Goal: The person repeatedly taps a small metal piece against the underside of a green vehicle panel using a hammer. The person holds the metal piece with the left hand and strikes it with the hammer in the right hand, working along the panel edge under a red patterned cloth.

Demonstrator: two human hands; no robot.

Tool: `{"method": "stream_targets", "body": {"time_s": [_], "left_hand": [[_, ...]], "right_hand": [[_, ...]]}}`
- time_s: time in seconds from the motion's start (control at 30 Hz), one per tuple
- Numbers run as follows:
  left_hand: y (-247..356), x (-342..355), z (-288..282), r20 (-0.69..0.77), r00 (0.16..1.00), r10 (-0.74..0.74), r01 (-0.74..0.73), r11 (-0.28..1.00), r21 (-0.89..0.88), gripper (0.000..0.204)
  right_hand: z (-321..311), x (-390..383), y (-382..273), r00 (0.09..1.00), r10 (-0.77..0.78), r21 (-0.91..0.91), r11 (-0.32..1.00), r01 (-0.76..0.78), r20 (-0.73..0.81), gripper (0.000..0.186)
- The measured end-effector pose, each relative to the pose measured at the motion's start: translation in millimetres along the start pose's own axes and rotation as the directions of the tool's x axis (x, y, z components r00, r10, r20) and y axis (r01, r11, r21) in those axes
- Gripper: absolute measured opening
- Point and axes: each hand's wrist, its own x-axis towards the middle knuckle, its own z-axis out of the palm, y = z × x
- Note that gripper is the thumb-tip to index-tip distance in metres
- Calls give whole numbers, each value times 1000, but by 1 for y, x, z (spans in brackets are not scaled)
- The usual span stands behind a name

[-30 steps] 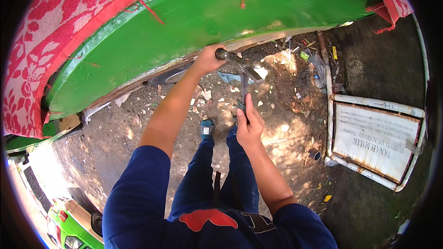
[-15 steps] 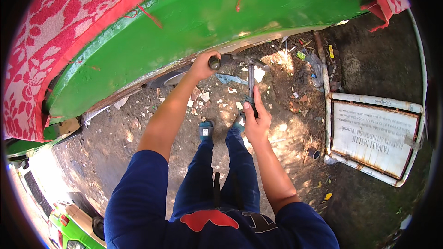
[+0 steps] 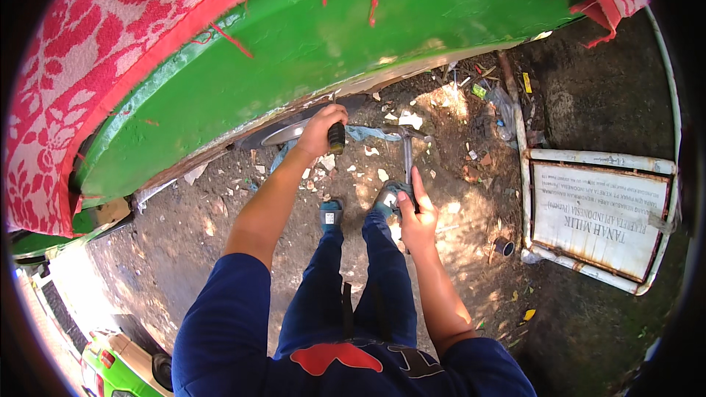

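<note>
My left hand (image 3: 321,131) is wrapped round a tool with a dark ribbed handle (image 3: 336,138); its working end is hidden, so I cannot tell its kind. In my right hand (image 3: 419,219) is a hammer (image 3: 408,158), gripped low on the shaft with the thumb and a finger stretched along it. The hammer's head points away from me, to the right of the left hand and apart from it. Just beyond both hands curves the lower edge of a green painted body panel (image 3: 309,44), with part of a wheel (image 3: 287,134) under it.
A red-and-white patterned cloth (image 3: 95,44) drapes over the green panel. To the right stands a white sign in a rusty pipe frame (image 3: 526,198). Pale chips and litter lie on the dirt ground (image 3: 184,228). A strip of blue cloth (image 3: 364,133) lies near the wheel.
Both hands have come down, nearer to me, and away from the panel's edge. The left hand's tool has tilted, so its handle now shows from the side. The hammer has lowered with the right hand.
</note>
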Motion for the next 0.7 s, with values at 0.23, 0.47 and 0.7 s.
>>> {"method": "stream_targets", "body": {"time_s": [0.23, 0.47, 0.7], "left_hand": [[11, -14, -16, 64, 995, 74, -71, 996, -46, 38], [4, -10, -18, 35, 998, 50, -48, 996, -70, 40], [-4, 10, -28, 99, 995, 14, -8, 998, -65, 45]], "right_hand": [[-5, -3, -5, 996, 85, 16, 996, -85, 7, 53], [0, -5, 8, 999, -26, -37, 999, 25, -20, 52], [-5, -18, -1, 999, 41, -113, 993, -44, -34, 51]]}}
